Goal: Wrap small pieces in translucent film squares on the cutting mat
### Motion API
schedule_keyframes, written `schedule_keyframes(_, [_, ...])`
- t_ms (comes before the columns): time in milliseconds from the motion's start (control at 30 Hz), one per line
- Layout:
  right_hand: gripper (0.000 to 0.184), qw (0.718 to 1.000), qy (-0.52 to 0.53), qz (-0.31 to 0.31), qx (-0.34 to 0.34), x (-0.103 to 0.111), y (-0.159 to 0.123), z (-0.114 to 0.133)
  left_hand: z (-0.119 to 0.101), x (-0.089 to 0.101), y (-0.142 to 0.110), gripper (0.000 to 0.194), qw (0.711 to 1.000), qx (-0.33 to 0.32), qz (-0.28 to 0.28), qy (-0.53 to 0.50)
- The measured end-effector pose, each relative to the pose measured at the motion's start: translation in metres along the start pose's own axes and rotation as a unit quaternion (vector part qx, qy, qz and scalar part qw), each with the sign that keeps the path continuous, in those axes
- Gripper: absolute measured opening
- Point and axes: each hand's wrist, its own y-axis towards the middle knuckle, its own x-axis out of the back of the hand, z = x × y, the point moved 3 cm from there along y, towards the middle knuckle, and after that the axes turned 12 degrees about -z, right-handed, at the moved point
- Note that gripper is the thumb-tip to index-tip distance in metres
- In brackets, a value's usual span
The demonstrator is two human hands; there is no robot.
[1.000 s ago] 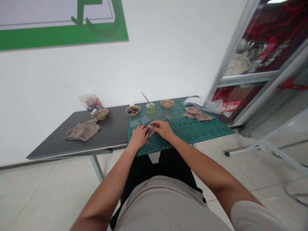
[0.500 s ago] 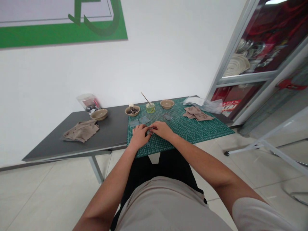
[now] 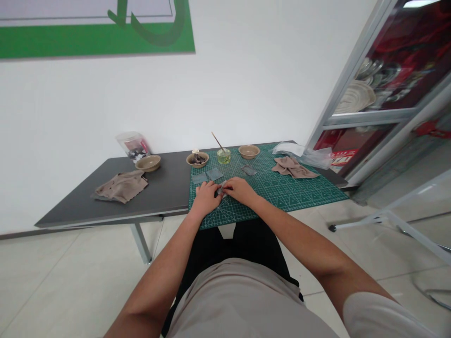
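My left hand (image 3: 207, 197) and my right hand (image 3: 241, 191) meet near the front of a green cutting mat (image 3: 296, 190). Between their fingertips is a small greyish flat piece (image 3: 221, 190), pinched from both sides; fingers cover much of it and its kind is unclear. Just beyond my left hand lie two thin grey squares, a left square (image 3: 199, 178) and a right square (image 3: 214, 173). Another grey, dark-edged piece (image 3: 249, 170) rests past my right hand. Behind stand a bowl of dark bits (image 3: 198, 159) and a glass of yellow-green liquid (image 3: 223, 156) with a thin stick (image 3: 217, 140) in it.
A tan bowl (image 3: 249, 151) stands at the mat's back. To the right are a brown cloth (image 3: 294, 167) and a clear plastic bag (image 3: 313, 157). On the dark table (image 3: 169, 188) at left sit another cloth (image 3: 121, 186), a bowl (image 3: 148, 163) and a clear tub (image 3: 133, 146).
The view has shifted slightly, so the table items appear a little to the right. My fingers have moved slightly on the small piece, and more of its pale surface shows now.
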Motion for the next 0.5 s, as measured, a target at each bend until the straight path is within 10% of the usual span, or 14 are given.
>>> schedule_keyframes(500, [0.010, 1.000, 0.009, -0.013, -0.002, 0.006, -0.004, -0.012, -0.005, 0.002, -0.002, 0.036, 1.000, 0.011, 0.013, 0.013])
